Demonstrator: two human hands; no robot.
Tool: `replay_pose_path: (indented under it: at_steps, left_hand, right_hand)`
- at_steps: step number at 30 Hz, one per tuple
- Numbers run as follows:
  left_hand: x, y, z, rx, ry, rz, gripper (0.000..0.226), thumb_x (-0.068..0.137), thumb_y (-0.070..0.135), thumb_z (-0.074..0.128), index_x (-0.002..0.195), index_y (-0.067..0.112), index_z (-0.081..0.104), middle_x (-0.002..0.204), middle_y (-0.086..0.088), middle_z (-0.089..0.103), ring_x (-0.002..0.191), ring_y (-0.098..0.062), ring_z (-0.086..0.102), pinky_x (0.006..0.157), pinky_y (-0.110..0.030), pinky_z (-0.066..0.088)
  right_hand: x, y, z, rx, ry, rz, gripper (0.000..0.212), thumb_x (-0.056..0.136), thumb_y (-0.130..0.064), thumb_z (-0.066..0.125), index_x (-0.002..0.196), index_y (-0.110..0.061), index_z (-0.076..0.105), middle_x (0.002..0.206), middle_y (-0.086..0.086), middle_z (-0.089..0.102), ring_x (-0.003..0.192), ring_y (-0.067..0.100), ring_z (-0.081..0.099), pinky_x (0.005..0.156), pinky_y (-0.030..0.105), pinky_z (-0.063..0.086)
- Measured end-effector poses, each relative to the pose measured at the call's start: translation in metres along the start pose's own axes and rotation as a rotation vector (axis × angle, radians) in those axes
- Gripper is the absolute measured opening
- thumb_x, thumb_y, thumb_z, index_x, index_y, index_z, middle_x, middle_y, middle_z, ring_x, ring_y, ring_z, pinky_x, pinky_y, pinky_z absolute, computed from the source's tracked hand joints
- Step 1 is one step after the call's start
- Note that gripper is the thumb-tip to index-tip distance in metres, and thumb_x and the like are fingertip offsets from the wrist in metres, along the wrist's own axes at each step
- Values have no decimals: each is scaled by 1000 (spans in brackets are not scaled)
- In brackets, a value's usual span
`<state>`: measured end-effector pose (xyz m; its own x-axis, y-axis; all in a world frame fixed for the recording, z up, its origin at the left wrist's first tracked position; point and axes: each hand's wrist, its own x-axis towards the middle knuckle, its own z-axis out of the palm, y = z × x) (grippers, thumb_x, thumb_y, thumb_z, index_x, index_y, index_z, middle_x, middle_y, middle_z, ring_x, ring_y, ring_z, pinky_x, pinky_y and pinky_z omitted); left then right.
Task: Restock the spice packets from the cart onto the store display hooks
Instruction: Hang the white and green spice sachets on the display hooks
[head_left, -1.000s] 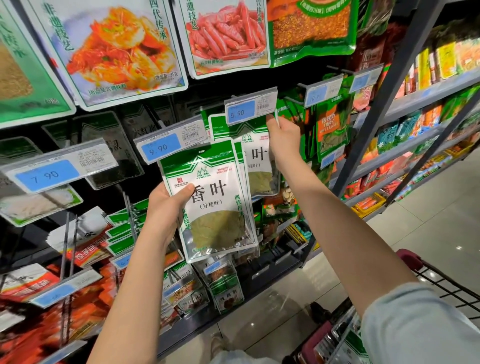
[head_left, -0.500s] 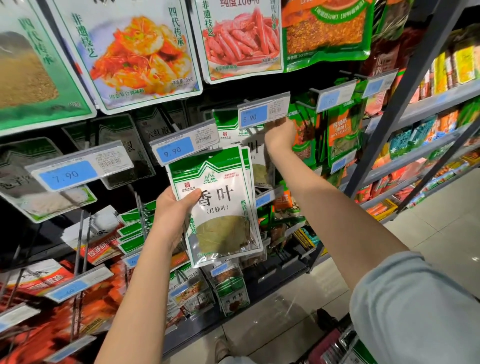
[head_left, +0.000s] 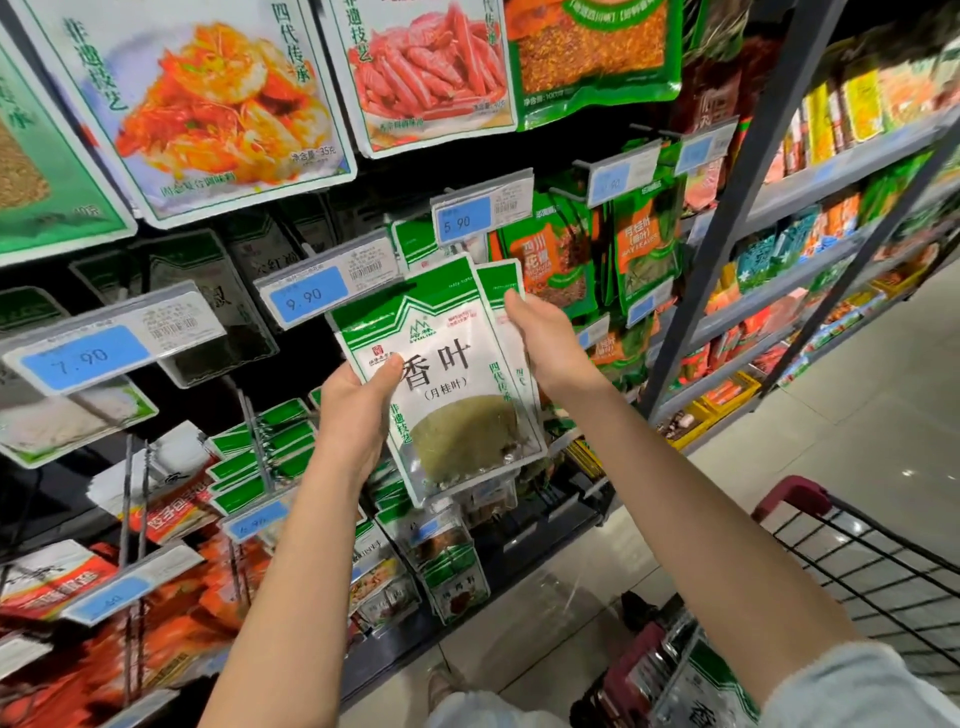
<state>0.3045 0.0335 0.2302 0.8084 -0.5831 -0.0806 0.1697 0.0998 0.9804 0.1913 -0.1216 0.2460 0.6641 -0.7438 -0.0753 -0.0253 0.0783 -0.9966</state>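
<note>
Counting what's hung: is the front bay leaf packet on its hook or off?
Off: both the left hand and right hand hold the bay leaf packet.

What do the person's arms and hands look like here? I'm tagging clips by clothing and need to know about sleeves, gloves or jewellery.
Both hands are bare: no gloves on the left hand or the right hand, and no watch, ring or bracelet shows. Both forearms are uncovered. Only a light grey sleeve appears at the right upper arm, at the frame's bottom edge.
</note>
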Motion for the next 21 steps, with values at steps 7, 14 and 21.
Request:
replay_pose_path:
  at_steps: [7, 14, 21]
  left_hand:
    - [3, -6, -12, 62, 3, -12, 16, 94, 16, 61, 109, 10, 64, 87, -1, 65, 71, -15, 55, 65, -21, 45]
    - [2, 2, -20, 130, 15, -40, 5, 91, 25, 66, 87, 21, 68, 83, -11, 50, 57, -13, 35, 46, -24, 29]
    - [-1, 8, -19, 157, 13, -44, 7, 93, 20, 63, 89, 14, 64, 80, -12, 47, 52, -15, 26, 39, -15, 39]
  right_hand:
    - [50, 18, -33, 136, 26, -91, 93, 66, -69, 61, 141, -17, 45, 142, 1, 51, 132, 20, 46, 112, 50, 34]
    - [57, -4, -27, 113, 84, -118, 95, 64, -68, 60, 141, -15, 45, 141, 4, 52, 130, 21, 48, 110, 51, 36]
    - [34, -37, -9, 18, 185, -134, 50, 100, -33, 47, 143, -8, 42, 146, 7, 45, 135, 21, 41, 113, 38, 32]
